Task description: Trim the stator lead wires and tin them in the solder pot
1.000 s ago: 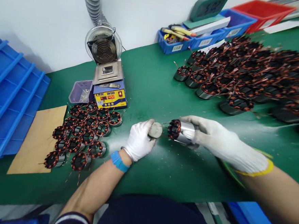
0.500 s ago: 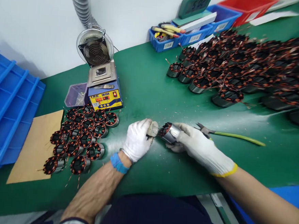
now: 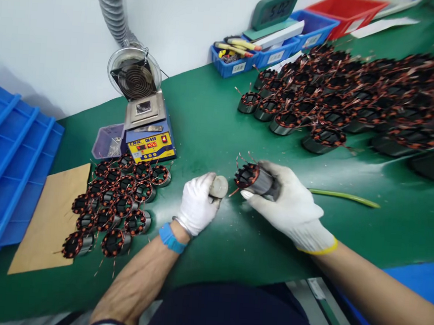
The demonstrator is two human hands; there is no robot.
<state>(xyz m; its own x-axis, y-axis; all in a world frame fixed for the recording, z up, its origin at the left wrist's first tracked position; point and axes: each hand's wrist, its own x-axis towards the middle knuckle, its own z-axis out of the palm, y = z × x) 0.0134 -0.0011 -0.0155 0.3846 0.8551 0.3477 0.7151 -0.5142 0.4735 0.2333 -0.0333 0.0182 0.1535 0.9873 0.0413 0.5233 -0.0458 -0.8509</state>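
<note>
1. White glove fabric covers the left hand [image 3: 198, 203], just left of the held stator [image 3: 258, 179]; its fingers pinch a pale round piece [image 3: 220, 187].
2. On the held stator's right, the right hand [image 3: 292, 200], gloved with a yellow cuff, curls its fingers around the metal side, keeping it over the green tabletop [image 3: 210, 253].
3. Half a second ago the wire ends [image 3: 234, 192] pointed at the pale round piece, meeting or nearly meeting it. Now the held stator is turned, several ends stand upward and a gap shows; I judge any contact between the two broken for the moment.
4. Right of the held stator, a green handle [image 3: 344, 196] sticks out from behind the right hand, which now hides the tool's head.
5. Well left of the held stator stands a stator cluster [image 3: 124, 205], partly over a brown sheet [image 3: 37, 234].
6. Beyond, to its upper left, a yellow-fronted unit [image 3: 151, 148] shows lit red digits.
7. Beyond, to its upper right, spreads a larger stator group [image 3: 331, 116].
</note>
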